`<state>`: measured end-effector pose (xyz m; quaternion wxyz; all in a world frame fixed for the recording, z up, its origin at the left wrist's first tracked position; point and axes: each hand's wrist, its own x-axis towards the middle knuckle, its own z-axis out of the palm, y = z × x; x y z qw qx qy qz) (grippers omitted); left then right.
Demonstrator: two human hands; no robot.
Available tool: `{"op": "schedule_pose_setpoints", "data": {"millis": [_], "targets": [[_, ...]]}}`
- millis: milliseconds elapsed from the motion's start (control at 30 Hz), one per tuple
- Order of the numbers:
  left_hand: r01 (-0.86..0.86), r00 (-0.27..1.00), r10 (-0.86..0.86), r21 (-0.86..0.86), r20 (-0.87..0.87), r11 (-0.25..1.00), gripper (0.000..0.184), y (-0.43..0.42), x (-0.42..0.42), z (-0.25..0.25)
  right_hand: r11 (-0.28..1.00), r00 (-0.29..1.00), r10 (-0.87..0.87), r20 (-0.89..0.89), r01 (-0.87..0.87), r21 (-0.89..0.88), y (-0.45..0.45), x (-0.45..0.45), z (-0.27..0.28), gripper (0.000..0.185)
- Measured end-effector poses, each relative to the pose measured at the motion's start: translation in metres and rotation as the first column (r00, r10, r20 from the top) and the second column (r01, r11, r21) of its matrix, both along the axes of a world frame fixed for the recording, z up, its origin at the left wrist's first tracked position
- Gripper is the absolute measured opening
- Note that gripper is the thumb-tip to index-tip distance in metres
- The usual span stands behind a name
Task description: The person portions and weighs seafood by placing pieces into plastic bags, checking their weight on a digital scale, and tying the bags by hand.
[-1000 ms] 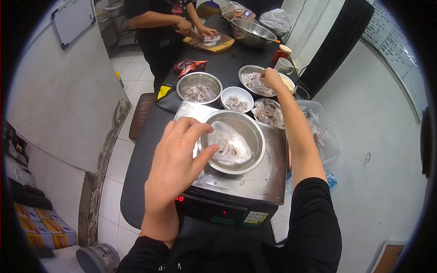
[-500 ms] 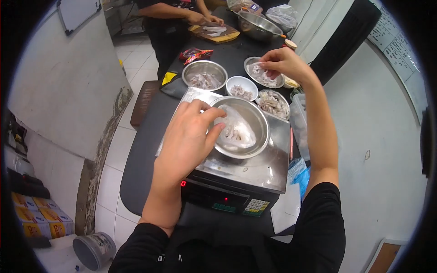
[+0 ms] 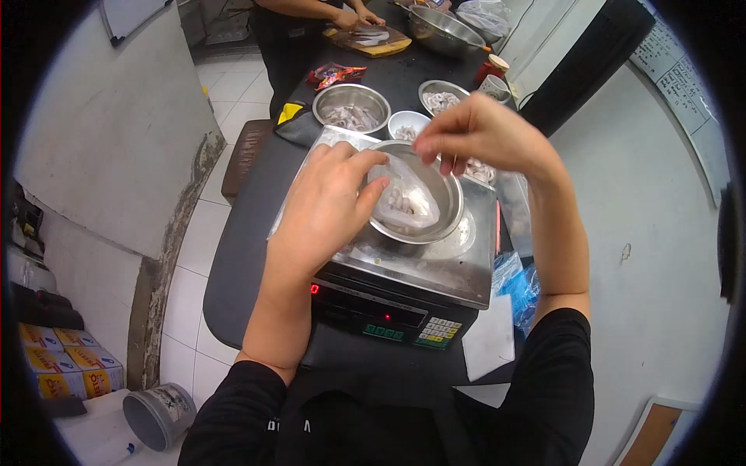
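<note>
On the metal top of a digital scale stands a steel bowl. Inside it lies a clear plastic bag with pale squid pieces in the bottom. My left hand pinches the bag's left edge between thumb and fingers. Over the bowl's right side is my right hand, fingers pressed together; whatever they hold is hidden. Beyond the scale are a steel bowl of squid, a small white bowl of pieces and a steel bowl of squid rings. Another squid portion is partly covered by my right hand.
A co-worker's hands work over squid on a wooden cutting board at the far end. A large steel bowl, a red packet and a mug stand near. Blue plastic lies right of the scale.
My right hand has come from the far right bowl toward me, to above the bowl on the scale. My left hand still grips the bag's edge.
</note>
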<state>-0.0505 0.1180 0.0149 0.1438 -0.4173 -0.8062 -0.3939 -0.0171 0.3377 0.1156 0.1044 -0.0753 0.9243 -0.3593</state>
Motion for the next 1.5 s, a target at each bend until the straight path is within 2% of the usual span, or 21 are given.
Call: {"op": "schedule_pose_setpoints", "data": {"millis": [33,100,167,233,333,433,467,500,533,633,733,800,833,900,933,967,1067,1200,1267,1300,1500], "targets": [[0.007,0.999,-0.006,0.034,-0.032,0.999,0.022,-0.001,-0.001,0.000,0.998,0.997,-0.066,-0.042,0.066,0.006,0.002,-0.009,0.001,0.021],[-0.003,1.000,0.003,0.035,-0.007,0.999,0.020,-0.007,-0.002,0.005,0.994,0.980,-0.086,-0.181,0.098,0.056,0.018,-0.045,-0.017,0.019],[-0.020,1.000,0.020,0.039,0.011,0.999,0.019,-0.012,0.000,0.012,0.974,0.966,-0.047,-0.252,0.100,0.201,0.031,-0.089,-0.052,0.018],[-0.043,0.996,0.045,-0.019,0.076,0.999,0.016,-0.020,0.000,0.018,0.901,0.922,0.195,-0.335,-0.033,0.432,0.051,-0.139,-0.104,0.022],[-0.030,0.997,0.029,0.011,0.068,0.999,0.015,-0.021,-0.004,0.014,0.884,0.942,0.247,-0.229,-0.122,0.451,0.061,-0.196,-0.156,0.026],[-0.027,0.996,0.025,0.025,0.085,0.999,0.016,-0.022,-0.007,0.009,0.711,0.930,0.368,-0.009,-0.275,0.648,0.050,-0.223,-0.177,0.042],[-0.010,0.999,0.007,0.052,0.053,0.999,0.016,-0.023,-0.009,0.007,0.722,0.947,0.308,0.096,-0.298,0.624,0.041,-0.225,-0.175,0.046],[0.011,1.000,-0.013,0.080,0.024,0.997,0.016,-0.026,-0.010,0.006,0.700,0.882,0.466,0.074,-0.418,0.579,0.064,-0.251,-0.205,0.046],[0.008,0.999,-0.011,0.086,0.038,0.996,0.018,-0.029,-0.010,0.007,0.711,0.905,0.393,0.162,-0.411,0.571,0.056,-0.246,-0.199,0.044],[0.002,0.998,-0.009,0.104,0.066,0.995,0.020,-0.036,-0.014,0.007,0.680,0.843,0.453,0.290,-0.538,0.498,0.056,-0.248,-0.196,0.042],[-0.004,0.998,-0.004,0.117,0.064,0.993,0.021,-0.037,-0.014,0.007,0.722,0.879,0.439,0.186,-0.468,0.509,0.065,-0.249,-0.205,0.044],[0.001,0.999,-0.007,0.125,0.048,0.992,0.021,-0.036,-0.012,0.006,0.804,0.862,0.487,-0.142,-0.379,0.458,0.062,-0.248,-0.214,0.045],[0.011,0.999,-0.017,0.128,0.045,0.992,0.020,-0.035,-0.011,0.006,0.804,0.861,0.488,-0.146,-0.378,0.459,0.059,-0.247,-0.213,0.045],[0.021,0.999,-0.025,0.137,0.027,0.990,0.019,-0.035,-0.010,0.006,0.752,0.897,0.419,0.140,-0.429,0.500,0.056,-0.249,-0.209,0.048],[0.019,0.999,-0.024,0.129,0.037,0.991,0.019,-0.035,-0.010,0.007,0.746,0.902,0.397,0.169,-0.424,0.514,0.057,-0.254,-0.210,0.045],[0.017,0.999,-0.023,0.124,0.047,0.992,0.018,-0.035,-0.010,0.008,0.716,0.885,0.431,0.178,-0.456,0.529,0.058,-0.257,-0.208,0.035],[0.019,0.998,-0.026,0.132,0.052,0.991,0.017,-0.034,-0.012,0.009,0.694,0.909,0.391,0.142,-0.393,0.603,0.053,-0.253,-0.204,0.020],[0.013,0.997,-0.021,0.113,0.073,0.994,0.018,-0.033,-0.008,0.013,0.719,0.933,0.332,0.137,-0.344,0.604,0.055,-0.246,-0.197,0.025],[0.013,0.997,-0.021,0.107,0.072,0.994,0.017,-0.034,-0.005,0.015,0.713,0.926,0.362,0.110,-0.351,0.607,0.061,-0.246,-0.198,0.031],[0.009,0.997,-0.017,0.097,0.079,0.995,0.017,-0.035,-0.005,0.017,0.678,0.925,0.343,0.164,-0.365,0.639,0.061,-0.250,-0.201,0.032],[-0.001,0.996,-0.010,0.117,0.087,0.993,0.016,-0.037,-0.009,0.015,0.688,0.913,0.400,0.084,-0.360,0.631,0.049,-0.250,-0.210,0.018]]}}
